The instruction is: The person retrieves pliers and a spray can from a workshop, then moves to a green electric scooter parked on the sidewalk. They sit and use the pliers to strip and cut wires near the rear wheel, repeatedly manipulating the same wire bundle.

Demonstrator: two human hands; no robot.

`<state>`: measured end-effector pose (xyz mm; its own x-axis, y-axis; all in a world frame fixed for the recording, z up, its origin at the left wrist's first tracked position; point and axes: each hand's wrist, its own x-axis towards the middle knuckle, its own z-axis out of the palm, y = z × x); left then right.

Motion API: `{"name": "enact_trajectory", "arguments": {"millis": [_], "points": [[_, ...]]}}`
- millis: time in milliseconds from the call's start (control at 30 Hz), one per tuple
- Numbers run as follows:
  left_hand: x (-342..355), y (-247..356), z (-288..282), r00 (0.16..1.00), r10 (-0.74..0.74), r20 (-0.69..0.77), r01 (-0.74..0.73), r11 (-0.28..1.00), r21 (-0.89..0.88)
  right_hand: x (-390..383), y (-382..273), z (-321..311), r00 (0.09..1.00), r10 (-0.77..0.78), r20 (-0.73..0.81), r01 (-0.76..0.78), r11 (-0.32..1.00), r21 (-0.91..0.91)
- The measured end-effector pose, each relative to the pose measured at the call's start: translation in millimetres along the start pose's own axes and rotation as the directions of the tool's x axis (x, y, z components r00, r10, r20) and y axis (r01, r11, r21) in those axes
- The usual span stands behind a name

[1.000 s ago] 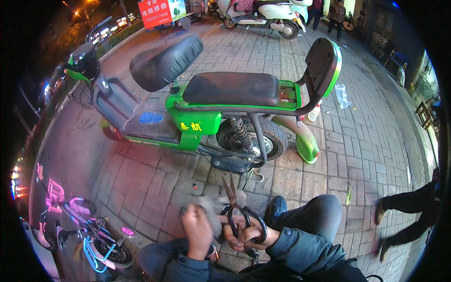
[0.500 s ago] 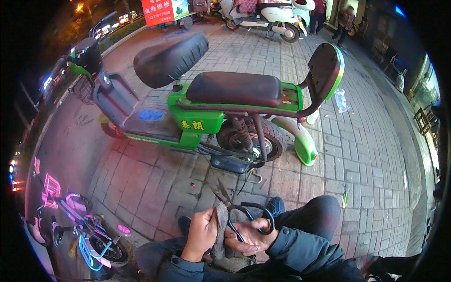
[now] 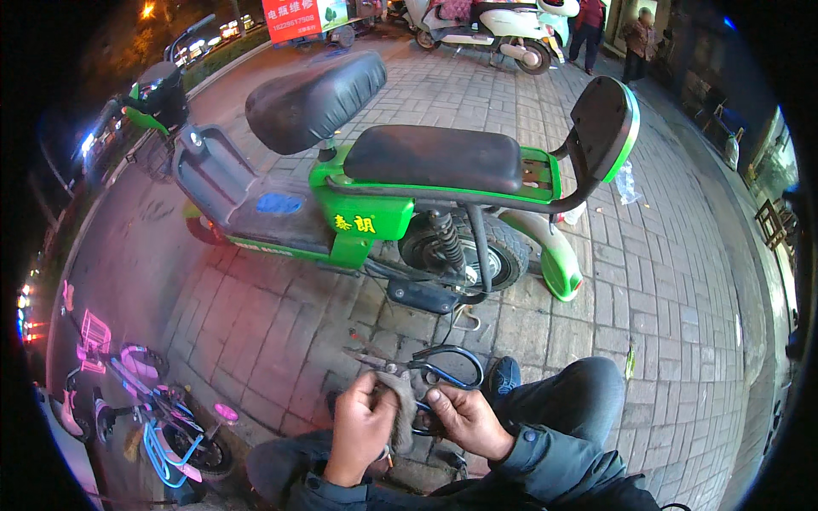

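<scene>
My left hand (image 3: 362,422) is closed on a grey-brown cloth (image 3: 396,392) that lies across the scissors. My right hand (image 3: 464,422) grips the scissors (image 3: 447,366) near their black looped handles, its thumb beside the cloth; the blades point up and left and are partly hidden. Both hands are low in the view, between my bent knees. Just beyond them stands a green electric scooter (image 3: 354,238) with black seats, its rear wheel (image 3: 503,260) toward me and a pale green fender piece (image 3: 558,268) beside it.
A pink child's bicycle (image 3: 170,434) stands at lower left on the paving (image 3: 656,341). A white scooter (image 3: 503,30) and two people (image 3: 635,47) (image 3: 588,34) are at the back. A small wooden chair (image 3: 771,221) is at the right and a clear plastic bag (image 3: 626,183) lies behind the green scooter.
The scissors have turned from upright to pointing left, with the cloth now over them. My right hand has shifted round their handles. The other person's legs at the right are gone.
</scene>
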<state>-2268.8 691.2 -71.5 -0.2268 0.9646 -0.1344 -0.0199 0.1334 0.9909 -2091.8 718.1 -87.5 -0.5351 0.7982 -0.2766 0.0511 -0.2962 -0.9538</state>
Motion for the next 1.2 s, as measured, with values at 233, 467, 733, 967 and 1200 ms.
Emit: {"name": "enact_trajectory", "arguments": {"millis": [233, 467, 733, 967, 1200], "points": [[0, 1, 10, 0.973, 0.232, -0.002, -0.226, 0.951, 0.211, -3, -1, 11, 0.924, -0.342, -0.171, 0.267, 0.897, -0.351], [2, 0, 10, 0.993, 0.072, -0.092, -0.081, 0.993, -0.09, -1, 0, 6, 0.913, -0.403, -0.057, 0.359, 0.863, -0.354], [20, -7, -10, 0.968, 0.049, -0.246, -0.183, 0.809, -0.558, -4, 5, -11, 0.987, -0.158, 0.031, 0.159, 0.987, -0.021], [18, -23, -6, 0.978, 0.144, 0.152, -0.116, 0.977, -0.179, -7, -1, -13, 0.807, -0.079, 0.586, -0.517, 0.385, 0.764], [7, -9, -8, 0.984, 0.14, 0.107, -0.162, 0.957, 0.239, -10, -14, -30, 0.999, -0.006, 0.034, -0.001, 0.983, 0.181]]}}
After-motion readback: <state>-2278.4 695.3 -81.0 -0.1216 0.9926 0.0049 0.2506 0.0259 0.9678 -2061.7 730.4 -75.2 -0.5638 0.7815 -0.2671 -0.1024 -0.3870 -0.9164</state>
